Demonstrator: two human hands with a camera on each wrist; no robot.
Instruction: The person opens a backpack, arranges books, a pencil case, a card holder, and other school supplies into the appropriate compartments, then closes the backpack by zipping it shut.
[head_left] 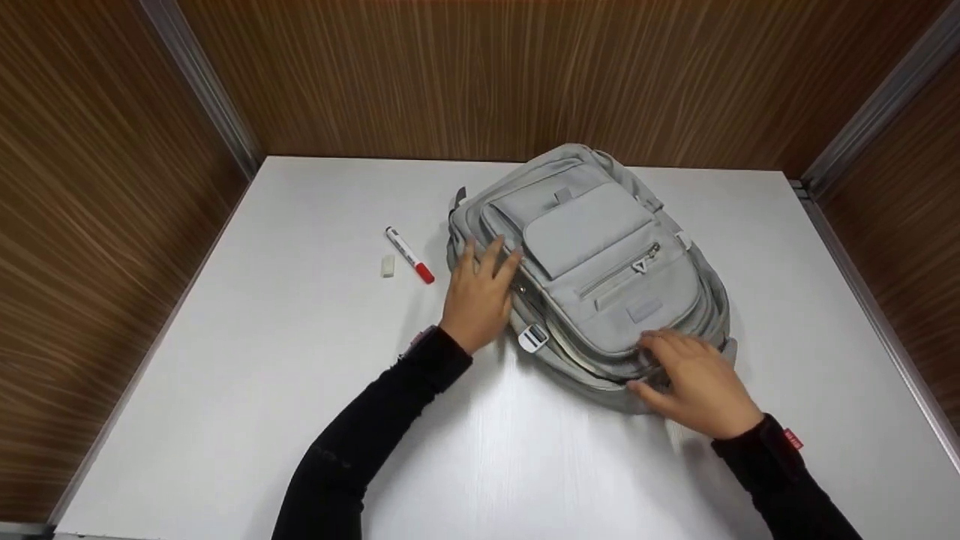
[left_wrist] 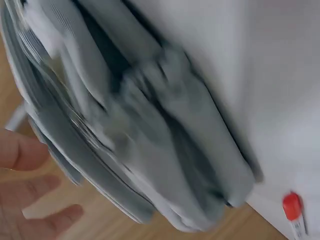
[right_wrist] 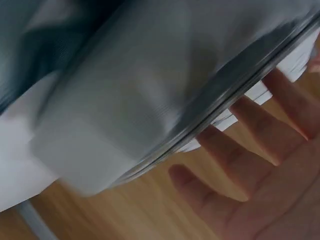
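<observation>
A light grey backpack [head_left: 592, 232] lies front side up on the white table, tilted, with a zipped front pocket. Along its left side the left hand [head_left: 476, 300] rests with fingers spread and fairly straight. The left wrist view shows those fingers beside the blurred side of the bag [left_wrist: 165, 135]. At the bag's lower right end is the right hand [head_left: 701, 382], its fingers over the front panel's edge and its thumb apart, lower down. In the right wrist view, straight fingers meet the bag's edge [right_wrist: 115, 105]; their tips are partly hidden.
Left of the backpack lie a white marker [head_left: 410, 255] with a red cap and a small whitish block [head_left: 388, 266], perhaps an eraser. Wood-grain panels [head_left: 480, 82] stand around the back and sides of the white table [head_left: 300, 360]. A white buckle [head_left: 533, 338] sits on the bag's side.
</observation>
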